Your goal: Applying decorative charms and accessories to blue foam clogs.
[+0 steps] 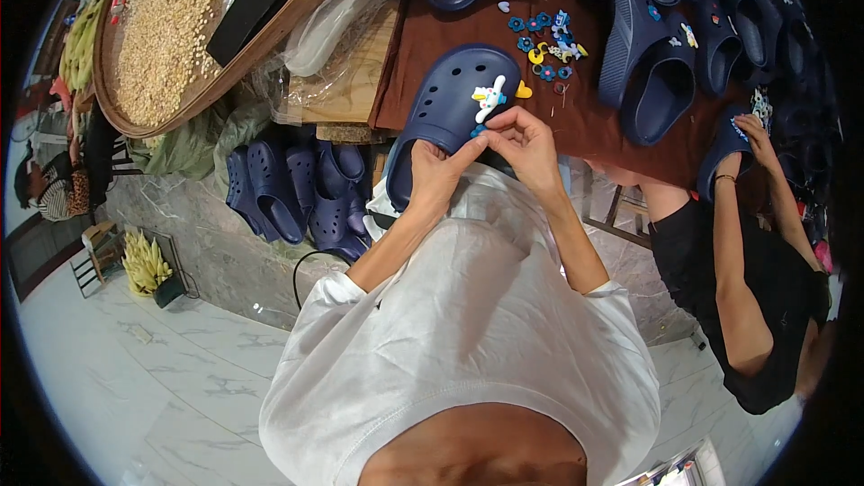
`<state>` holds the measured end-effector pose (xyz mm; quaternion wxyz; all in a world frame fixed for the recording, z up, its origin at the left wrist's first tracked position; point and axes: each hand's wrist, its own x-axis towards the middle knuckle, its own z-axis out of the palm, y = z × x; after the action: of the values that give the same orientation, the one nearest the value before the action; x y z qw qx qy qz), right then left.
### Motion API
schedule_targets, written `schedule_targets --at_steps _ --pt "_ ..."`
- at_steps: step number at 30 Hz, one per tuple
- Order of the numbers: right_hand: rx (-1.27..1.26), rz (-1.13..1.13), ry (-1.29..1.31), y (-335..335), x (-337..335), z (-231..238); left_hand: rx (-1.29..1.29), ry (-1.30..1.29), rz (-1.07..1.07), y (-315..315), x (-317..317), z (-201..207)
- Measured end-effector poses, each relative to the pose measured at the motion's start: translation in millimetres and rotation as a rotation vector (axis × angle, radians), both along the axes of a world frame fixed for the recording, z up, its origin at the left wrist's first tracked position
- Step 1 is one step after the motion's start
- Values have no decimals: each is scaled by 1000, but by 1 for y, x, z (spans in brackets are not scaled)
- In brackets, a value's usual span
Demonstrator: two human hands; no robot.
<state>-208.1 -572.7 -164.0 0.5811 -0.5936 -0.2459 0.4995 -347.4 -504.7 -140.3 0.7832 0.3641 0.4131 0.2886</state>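
Down it looked, one wide fisheye view from the wearer's head, above the navy clog (447, 101) and toward its wearer side, close in, the rim curving far out around it.

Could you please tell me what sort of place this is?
Probably a home or small informal workshop, though I cannot be certain: navy clogs and loose charms lie on a brown covering, and a tray of pale kernels sits nearby.

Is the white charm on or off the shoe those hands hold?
On: the white charm sits against the top of the held blue shoe.
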Motion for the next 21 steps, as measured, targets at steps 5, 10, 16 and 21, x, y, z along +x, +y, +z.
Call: schedule_targets --at_steps 5,10,16,21 --pt "11 -71 -57 -4 -16 6 -5 55 38 1 2 -1" --pt "65 -22 -351 -6 -5 14 59 157 74 -1 3 2" --pt "116 -129 -927 8 12 20 204 235 132 -7 5 -13" --pt "117 -77 -956 14 15 22 285 278 163 -8 8 -17"
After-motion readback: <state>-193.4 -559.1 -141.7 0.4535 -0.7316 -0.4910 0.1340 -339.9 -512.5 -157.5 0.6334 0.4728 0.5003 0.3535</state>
